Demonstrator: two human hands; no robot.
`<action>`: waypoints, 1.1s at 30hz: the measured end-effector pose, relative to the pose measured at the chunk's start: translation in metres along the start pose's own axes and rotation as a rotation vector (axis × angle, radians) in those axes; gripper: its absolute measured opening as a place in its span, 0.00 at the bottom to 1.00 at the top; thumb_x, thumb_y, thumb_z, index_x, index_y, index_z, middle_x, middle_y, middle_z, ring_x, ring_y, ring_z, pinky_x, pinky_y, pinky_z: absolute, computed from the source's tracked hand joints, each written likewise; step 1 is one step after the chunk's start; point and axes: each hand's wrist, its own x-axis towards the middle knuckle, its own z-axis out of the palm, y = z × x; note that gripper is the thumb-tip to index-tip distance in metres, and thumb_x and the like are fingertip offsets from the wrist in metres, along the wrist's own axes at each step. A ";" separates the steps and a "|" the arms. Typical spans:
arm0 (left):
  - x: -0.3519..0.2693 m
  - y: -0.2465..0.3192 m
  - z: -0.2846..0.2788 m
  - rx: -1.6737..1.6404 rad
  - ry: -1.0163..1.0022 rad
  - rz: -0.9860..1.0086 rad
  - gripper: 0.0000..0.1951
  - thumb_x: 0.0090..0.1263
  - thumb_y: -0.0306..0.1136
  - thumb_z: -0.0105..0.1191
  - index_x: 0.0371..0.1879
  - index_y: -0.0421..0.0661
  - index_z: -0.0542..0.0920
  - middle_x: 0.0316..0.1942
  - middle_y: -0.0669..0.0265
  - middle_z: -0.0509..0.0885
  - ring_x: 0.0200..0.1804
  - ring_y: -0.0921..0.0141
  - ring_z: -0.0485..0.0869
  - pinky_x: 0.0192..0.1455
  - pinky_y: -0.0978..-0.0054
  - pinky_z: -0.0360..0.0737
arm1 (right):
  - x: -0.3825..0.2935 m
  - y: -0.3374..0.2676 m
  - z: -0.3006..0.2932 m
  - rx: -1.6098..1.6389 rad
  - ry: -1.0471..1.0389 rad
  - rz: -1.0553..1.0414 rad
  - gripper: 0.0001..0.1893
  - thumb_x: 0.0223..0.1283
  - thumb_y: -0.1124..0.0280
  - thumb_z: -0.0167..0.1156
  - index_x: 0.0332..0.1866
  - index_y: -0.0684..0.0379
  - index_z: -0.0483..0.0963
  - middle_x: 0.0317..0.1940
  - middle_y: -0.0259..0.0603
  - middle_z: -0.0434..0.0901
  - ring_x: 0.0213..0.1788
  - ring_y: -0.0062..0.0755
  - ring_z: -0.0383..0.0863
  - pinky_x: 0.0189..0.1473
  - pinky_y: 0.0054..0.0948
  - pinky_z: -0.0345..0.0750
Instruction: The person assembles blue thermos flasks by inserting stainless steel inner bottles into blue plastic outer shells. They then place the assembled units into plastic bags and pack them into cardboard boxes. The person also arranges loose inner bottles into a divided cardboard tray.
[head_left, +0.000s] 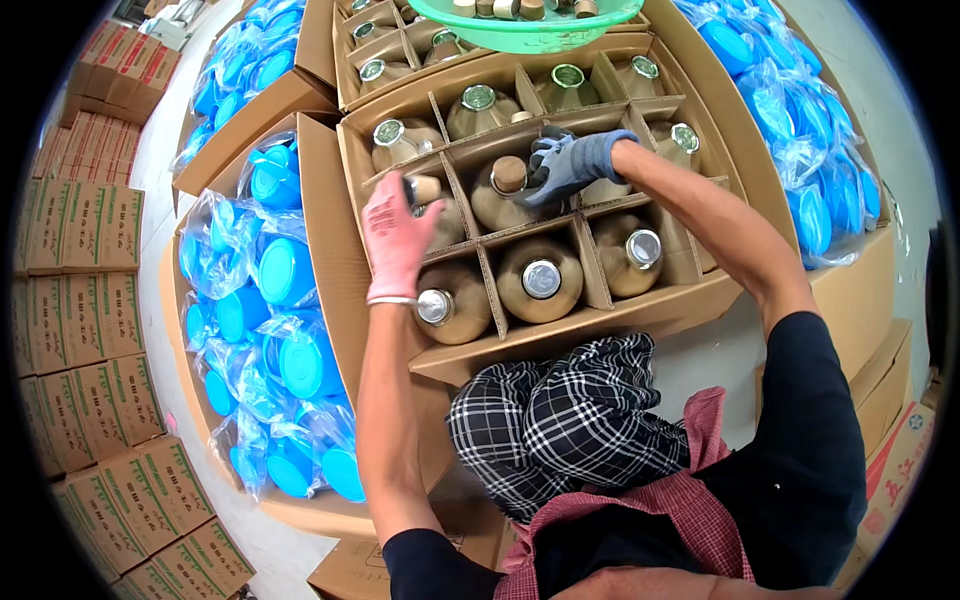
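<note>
My left hand (397, 240), in a pink glove, holds a cork stopper (425, 189) between thumb and fingers. It is over a glass bottle (448, 225) in the left compartment of the divided cardboard box (540, 334). In the middle compartment stands a large glass bottle (491, 206) with a wide cork (509, 173) in its neck. My right hand (566, 169), in a grey-blue glove, is beside that neck with its fingers curled; whether they grip the bottle is unclear. Another small cork (522, 117) shows beside a bottle (478, 112) in the back row.
A green plastic basin (532, 36) holding several corks rests on the box behind. Cartons of bagged blue plastic lids or containers flank me on the left (289, 270) and right (814, 135). Stacked cardboard boxes (86, 315) line the far left. Cardboard dividers (491, 292) separate the bottles.
</note>
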 end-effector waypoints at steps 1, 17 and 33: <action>-0.007 -0.006 -0.008 -0.008 0.028 -0.043 0.26 0.52 0.43 0.70 0.42 0.42 0.72 0.38 0.55 0.83 0.42 0.57 0.82 0.45 0.64 0.78 | -0.002 -0.001 -0.007 -0.127 -0.164 -0.077 0.47 0.46 0.21 0.47 0.53 0.58 0.79 0.53 0.54 0.78 0.61 0.50 0.72 0.67 0.42 0.63; -0.005 -0.017 0.031 0.745 -0.175 -0.205 0.25 0.68 0.55 0.52 0.42 0.42 0.70 0.27 0.54 0.84 0.29 0.53 0.84 0.33 0.59 0.80 | -0.015 -0.010 0.059 0.327 0.726 -0.235 0.24 0.45 0.57 0.71 0.46 0.57 0.74 0.42 0.44 0.78 0.48 0.49 0.75 0.51 0.43 0.72; 0.022 0.035 0.052 0.227 -0.341 0.324 0.25 0.65 0.39 0.55 0.60 0.42 0.71 0.50 0.56 0.78 0.55 0.58 0.75 0.62 0.60 0.68 | -0.084 0.057 0.053 0.210 0.752 0.128 0.36 0.33 0.68 0.73 0.56 0.54 0.72 0.51 0.41 0.75 0.57 0.43 0.73 0.61 0.39 0.70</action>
